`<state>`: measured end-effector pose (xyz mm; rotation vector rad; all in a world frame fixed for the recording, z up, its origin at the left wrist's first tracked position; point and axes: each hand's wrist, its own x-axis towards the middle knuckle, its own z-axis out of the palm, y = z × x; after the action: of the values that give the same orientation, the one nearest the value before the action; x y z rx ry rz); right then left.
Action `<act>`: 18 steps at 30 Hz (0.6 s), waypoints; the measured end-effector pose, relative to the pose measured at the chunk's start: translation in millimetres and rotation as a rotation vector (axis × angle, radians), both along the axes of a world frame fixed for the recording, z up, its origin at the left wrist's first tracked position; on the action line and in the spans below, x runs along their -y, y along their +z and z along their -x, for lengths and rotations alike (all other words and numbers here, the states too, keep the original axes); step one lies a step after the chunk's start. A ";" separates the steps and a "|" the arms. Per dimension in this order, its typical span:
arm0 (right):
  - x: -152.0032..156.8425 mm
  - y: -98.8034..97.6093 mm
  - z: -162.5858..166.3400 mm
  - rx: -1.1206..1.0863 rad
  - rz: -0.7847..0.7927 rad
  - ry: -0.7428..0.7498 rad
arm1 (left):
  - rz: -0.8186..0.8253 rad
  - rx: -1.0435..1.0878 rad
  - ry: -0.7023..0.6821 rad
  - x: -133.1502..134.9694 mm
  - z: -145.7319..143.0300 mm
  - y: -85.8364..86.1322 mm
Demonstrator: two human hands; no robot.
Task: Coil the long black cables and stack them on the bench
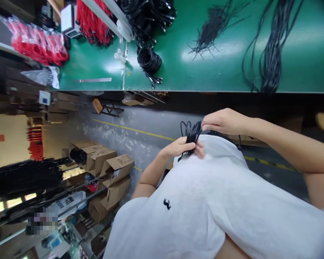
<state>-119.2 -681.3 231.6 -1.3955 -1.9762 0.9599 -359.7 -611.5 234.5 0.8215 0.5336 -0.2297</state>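
A bundled coil of black cable (193, 133) is gripped in my left hand (182, 146), close to my white shirt. Its loops stick up above the thumb, and a short end hangs below. My right hand (223, 121) is at the coil's right side, thumb and fingers pinched together against its edge. What lies between those fingertips is hidden. On the green table (178, 81) beyond my hands stands a stack of coiled black cables (149, 60). Thin black ties (212, 30) lie in a loose pile, with long black cables (272, 57) to their right.
Red cables (95, 23), white posts (120, 57) and bagged red coils (40, 43) occupy the table's left part. A metal strip (94, 80) lies near its edge. Cardboard boxes (117, 167) and a wooden stool (98, 106) stand on the floor to the left.
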 end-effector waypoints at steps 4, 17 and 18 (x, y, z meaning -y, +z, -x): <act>8.3 -43.7 -40.0 -0.107 0.171 -0.102 | 0.043 0.075 0.186 -7.9 24.2 11.1; 70.3 -87.7 -37.6 0.343 0.270 -0.274 | -0.181 -0.026 0.750 -33.5 37.7 27.4; 69.8 -75.8 -24.1 0.449 0.186 -0.177 | -0.173 -0.026 0.655 -31.3 32.3 22.6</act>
<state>-95.0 -751.1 155.8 -1.9970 -2.0614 0.8178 -391.9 -580.2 257.1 0.7698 0.8245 0.4131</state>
